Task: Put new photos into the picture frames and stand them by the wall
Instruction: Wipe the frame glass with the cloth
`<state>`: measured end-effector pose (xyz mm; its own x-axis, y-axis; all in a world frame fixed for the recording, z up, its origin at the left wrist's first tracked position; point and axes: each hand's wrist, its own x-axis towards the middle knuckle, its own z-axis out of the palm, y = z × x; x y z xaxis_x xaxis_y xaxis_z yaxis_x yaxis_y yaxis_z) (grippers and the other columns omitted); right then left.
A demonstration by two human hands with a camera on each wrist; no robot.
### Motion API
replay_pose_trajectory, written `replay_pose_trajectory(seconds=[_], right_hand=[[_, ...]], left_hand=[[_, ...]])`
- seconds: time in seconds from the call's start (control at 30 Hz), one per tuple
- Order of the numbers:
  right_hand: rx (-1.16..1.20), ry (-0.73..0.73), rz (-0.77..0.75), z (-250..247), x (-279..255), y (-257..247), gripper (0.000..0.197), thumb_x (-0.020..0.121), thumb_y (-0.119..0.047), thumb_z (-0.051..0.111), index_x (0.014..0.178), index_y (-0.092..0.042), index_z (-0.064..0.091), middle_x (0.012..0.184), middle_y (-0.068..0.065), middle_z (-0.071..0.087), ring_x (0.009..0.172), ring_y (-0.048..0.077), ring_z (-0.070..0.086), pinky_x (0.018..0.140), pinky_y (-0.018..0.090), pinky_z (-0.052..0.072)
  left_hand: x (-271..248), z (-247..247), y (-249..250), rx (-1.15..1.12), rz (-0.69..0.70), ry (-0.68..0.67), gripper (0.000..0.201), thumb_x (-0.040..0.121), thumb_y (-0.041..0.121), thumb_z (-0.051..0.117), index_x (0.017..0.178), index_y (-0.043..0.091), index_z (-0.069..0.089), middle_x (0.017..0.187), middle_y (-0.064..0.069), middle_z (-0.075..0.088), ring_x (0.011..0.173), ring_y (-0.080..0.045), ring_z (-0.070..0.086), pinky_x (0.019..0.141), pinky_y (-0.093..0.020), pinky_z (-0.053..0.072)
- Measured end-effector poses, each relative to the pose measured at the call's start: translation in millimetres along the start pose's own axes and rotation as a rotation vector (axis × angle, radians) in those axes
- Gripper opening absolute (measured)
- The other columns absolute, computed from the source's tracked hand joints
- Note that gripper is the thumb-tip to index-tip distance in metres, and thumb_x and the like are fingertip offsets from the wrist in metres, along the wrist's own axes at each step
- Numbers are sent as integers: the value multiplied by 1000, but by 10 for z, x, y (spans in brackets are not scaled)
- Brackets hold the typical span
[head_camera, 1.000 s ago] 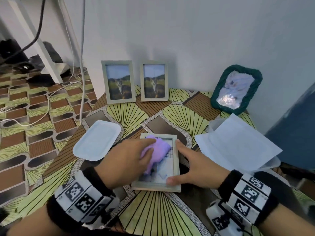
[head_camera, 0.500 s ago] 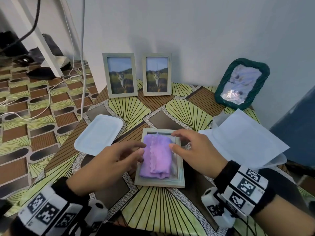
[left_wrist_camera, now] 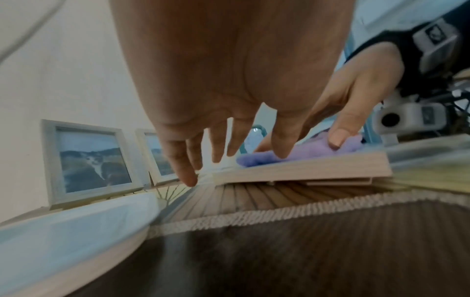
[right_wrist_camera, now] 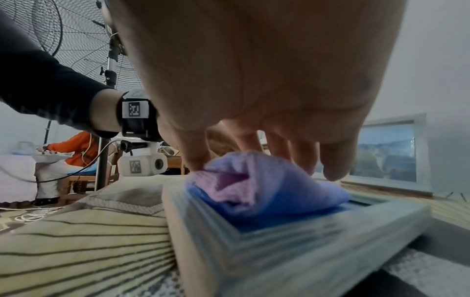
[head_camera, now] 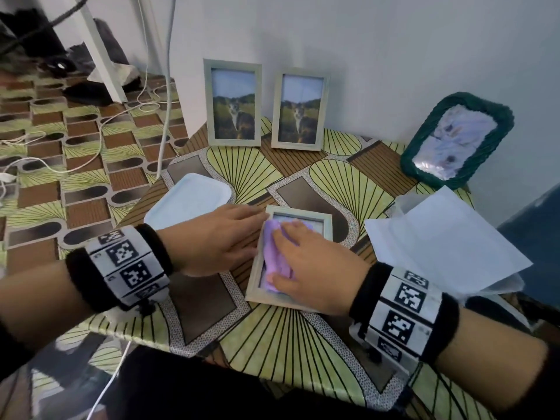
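Observation:
A pale wooden picture frame [head_camera: 325, 219] lies flat, glass up, in the middle of the table. A purple cloth [head_camera: 272, 259] sits bunched on its glass. My right hand [head_camera: 306, 262] lies over the cloth [right_wrist_camera: 254, 186], which is gathered between the thumb and curled fingers. My left hand [head_camera: 218, 237] rests flat on the table along the frame's left edge [left_wrist_camera: 300, 170], fingers straight, with the fingertips [left_wrist_camera: 189, 179] at its far left corner. The photo inside is hidden by the cloth and hand.
Two matching frames [head_camera: 231, 104] [head_camera: 300, 110] with a dog photo stand against the wall. A green woven frame [head_camera: 421, 137] leans at the back right. A white tray [head_camera: 191, 204] lies left of my hands and loose white paper [head_camera: 439, 237] lies right. Cables cross the floor at left.
A second ago my left hand held the cloth on the glass and my right steadied the frame. The left let go and moved to the frame's left edge; the right has taken the cloth.

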<state>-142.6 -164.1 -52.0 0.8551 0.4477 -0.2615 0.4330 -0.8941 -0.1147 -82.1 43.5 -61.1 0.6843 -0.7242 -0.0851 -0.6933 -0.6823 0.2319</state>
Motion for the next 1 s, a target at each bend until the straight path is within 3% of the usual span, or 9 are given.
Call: replay_pose_trajectory(seconds=[0.1,0.23,0.3,0.4,0.47,0.57,0.67,0.77,1.0], right_hand=[[4,-95,-32,0,63,5,72,99,-29,39,155,-7,-2,164,11,-1,150,21,-1,122,39,8],[9,-59,-93,23,56,74,67,99,-16,40,156,-13,5,164,3,4,150,15,4,122,38,9],[-37,-44,-109,19,11,150,66,98,-13,41,156,-17,9,164,1,7,150,15,6,121,38,11],[-141,-8,-96,-10,-73,296,64,97,-19,36,155,-23,11,164,1,10,151,19,7,120,47,12],[-197,-5,-63,-18,-116,372,60,98,-31,27,155,-29,6,164,1,8,151,20,4,120,52,9],[-166,-47,-59,21,-105,434,62,95,-48,5,155,-34,-2,165,1,-1,151,18,-5,122,44,3],[-126,-91,-92,91,-33,437,63,100,-55,7,154,-29,-12,163,0,-15,148,15,-19,122,36,-6],[-149,-78,-115,134,73,429,61,103,-46,8,154,-22,-14,162,5,-17,149,19,-18,122,39,-5],[-113,-161,-95,200,374,222,83,98,-26,43,152,-10,-16,159,14,-25,147,32,-22,118,40,-12]], left_hand=[[40,19,-41,117,18,-194,83,96,63,26,156,19,-10,163,2,-17,147,-8,-22,114,-17,-14],[51,93,-29,67,28,-294,95,90,76,22,149,22,-29,154,7,-38,137,3,-38,109,-17,-23],[53,130,-33,40,37,-297,97,90,76,25,149,22,-29,154,7,-39,136,6,-38,106,-13,-25],[64,147,-68,32,46,-280,99,89,77,28,150,22,-27,154,8,-38,137,6,-36,104,-8,-26],[66,146,-89,24,52,-291,99,88,79,27,149,23,-28,154,9,-39,137,6,-36,108,-11,-24],[68,139,-118,15,66,-316,104,85,83,25,148,23,-32,153,10,-41,137,5,-37,115,-22,-18],[74,144,-132,31,79,-334,111,81,88,27,147,22,-33,152,9,-43,136,4,-38,116,-24,-17],[80,146,-130,33,71,-355,117,77,92,28,146,22,-35,150,8,-45,136,4,-40,114,-26,-19],[88,141,-95,69,86,-293,116,78,92,25,147,19,-32,154,5,-40,137,1,-39,113,-24,-20]])
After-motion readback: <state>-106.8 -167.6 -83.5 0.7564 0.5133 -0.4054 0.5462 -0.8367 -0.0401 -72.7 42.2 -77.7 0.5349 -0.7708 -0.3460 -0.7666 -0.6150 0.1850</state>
